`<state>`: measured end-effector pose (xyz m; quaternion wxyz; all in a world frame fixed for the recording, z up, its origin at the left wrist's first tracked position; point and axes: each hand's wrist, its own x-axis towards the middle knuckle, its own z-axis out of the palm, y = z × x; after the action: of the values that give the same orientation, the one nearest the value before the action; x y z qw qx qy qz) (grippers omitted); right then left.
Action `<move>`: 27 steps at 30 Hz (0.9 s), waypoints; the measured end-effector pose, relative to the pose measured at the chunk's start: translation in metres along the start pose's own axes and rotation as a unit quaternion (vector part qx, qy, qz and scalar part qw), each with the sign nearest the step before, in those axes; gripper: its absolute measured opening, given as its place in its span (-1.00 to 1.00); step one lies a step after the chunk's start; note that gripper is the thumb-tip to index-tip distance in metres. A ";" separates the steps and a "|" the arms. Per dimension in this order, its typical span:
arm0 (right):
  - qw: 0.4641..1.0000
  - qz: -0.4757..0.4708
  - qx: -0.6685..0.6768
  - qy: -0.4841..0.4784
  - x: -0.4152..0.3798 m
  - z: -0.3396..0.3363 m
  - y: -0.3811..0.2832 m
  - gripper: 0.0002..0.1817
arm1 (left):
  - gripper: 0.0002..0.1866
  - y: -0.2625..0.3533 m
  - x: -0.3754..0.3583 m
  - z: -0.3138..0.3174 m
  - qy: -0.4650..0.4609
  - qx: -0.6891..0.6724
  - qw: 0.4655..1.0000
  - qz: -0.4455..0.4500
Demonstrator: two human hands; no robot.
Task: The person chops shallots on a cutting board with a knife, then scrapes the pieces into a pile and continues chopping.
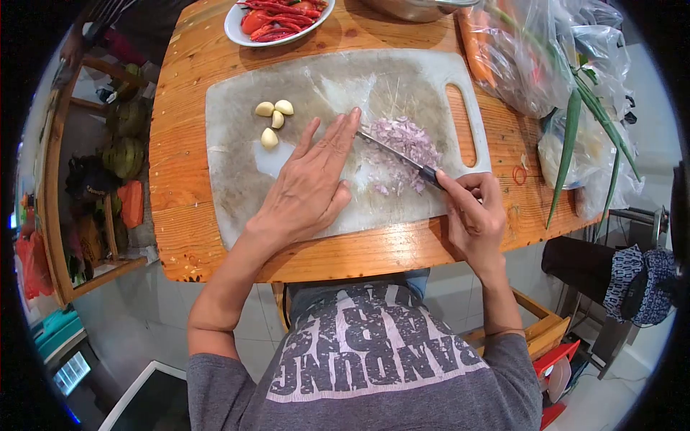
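Observation:
My right hand (pixel 476 215) grips the black handle of a knife (pixel 392 151) whose blade slants up and left across the cutting board (pixel 244 82). Finely chopped shallot (pixel 406 140) lies in a heap on both sides of the blade. My left hand (pixel 309 183) rests over the board with its fingers stretched out, fingertips right at the knife's tip. Several peeled garlic cloves (pixel 269 138) sit on the board just left of those fingers.
Behind the board, a white plate (pixel 231 29) holds red chilies and tomatoes, beside a metal bowl (pixel 417 8). On the right are clear plastic bags (pixel 525 79), a carrot (pixel 472 43), green leaves (pixel 568 147) and a red rubber band (pixel 519 174). The wooden table's (pixel 180 215) near edge borders my body.

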<state>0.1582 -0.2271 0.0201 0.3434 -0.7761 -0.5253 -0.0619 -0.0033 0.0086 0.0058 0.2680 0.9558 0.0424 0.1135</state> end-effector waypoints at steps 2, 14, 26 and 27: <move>0.998 -0.028 -0.047 0.002 0.007 -0.012 -0.007 -0.43 | 0.03 0.000 0.000 0.000 -0.007 -0.002 1.000 0.001; 1.000 0.014 -0.004 -0.005 -0.008 0.000 -0.022 -0.47 | 0.02 0.001 0.000 0.001 -0.005 -0.013 1.000 0.005; 0.998 -0.001 0.051 -0.034 -0.010 -0.005 -0.045 -0.54 | 0.01 0.001 -0.001 0.000 -0.001 0.003 1.000 0.000; 0.999 -0.011 0.013 -0.049 -0.011 0.004 -0.039 -0.55 | 0.01 0.000 -0.001 -0.001 -0.004 0.002 1.000 -0.001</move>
<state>0.1189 -0.2251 0.0306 0.3270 -0.7676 -0.5509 -0.0206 -0.0048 0.0087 0.0065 0.2660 0.9568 0.0429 0.1095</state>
